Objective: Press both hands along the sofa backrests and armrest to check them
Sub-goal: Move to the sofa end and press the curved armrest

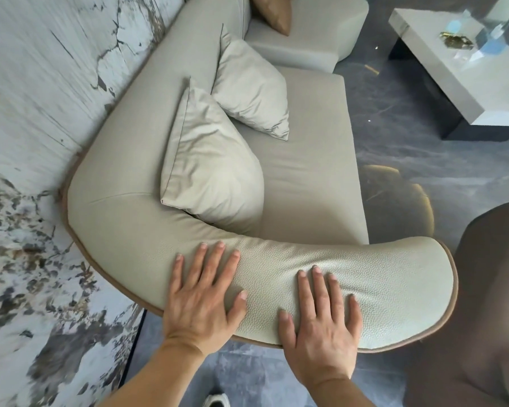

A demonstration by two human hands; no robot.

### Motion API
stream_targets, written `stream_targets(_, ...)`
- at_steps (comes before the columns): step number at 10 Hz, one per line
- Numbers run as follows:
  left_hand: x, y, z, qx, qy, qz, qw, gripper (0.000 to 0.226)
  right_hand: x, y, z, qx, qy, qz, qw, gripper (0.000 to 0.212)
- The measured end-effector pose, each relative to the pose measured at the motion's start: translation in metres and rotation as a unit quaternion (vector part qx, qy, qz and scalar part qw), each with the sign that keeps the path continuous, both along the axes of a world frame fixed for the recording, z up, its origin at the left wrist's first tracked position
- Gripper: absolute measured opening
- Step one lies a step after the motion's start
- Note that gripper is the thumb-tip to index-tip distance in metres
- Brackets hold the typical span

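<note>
A pale grey-beige leather sofa fills the middle of the head view. Its curved armrest (394, 277) runs across the lower part, edged with brown piping, and bends into the backrest (147, 92) along the wall. My left hand (203, 292) lies flat on the armrest near the bend, fingers spread. My right hand (321, 312) lies flat on the armrest to its right, fingers spread, palm down. Neither hand holds anything. Both forearms come in from the bottom edge.
Two pale cushions (212, 163) (253, 89) lean against the backrest, and a brown cushion (274, 13) sits farther back. A marble wall (36, 142) stands left. A white low table (465, 69) stands at top right on the dark glossy floor (423, 160). A dark rounded shape (488, 304) fills the right edge.
</note>
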State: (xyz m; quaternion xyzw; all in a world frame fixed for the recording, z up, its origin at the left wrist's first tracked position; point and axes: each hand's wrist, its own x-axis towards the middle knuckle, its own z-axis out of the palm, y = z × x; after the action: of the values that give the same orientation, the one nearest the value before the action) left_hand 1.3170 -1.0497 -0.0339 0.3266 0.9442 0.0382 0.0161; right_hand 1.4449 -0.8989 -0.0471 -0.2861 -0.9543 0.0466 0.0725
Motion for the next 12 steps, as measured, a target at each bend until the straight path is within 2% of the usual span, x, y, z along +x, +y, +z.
stream_targets(12,-0.136,0.096,-0.01,0.053,0.074,0.007,0.996,0.063,-0.139,0.094,-0.004,0.024,0.029,-0.005,0.999,0.068)
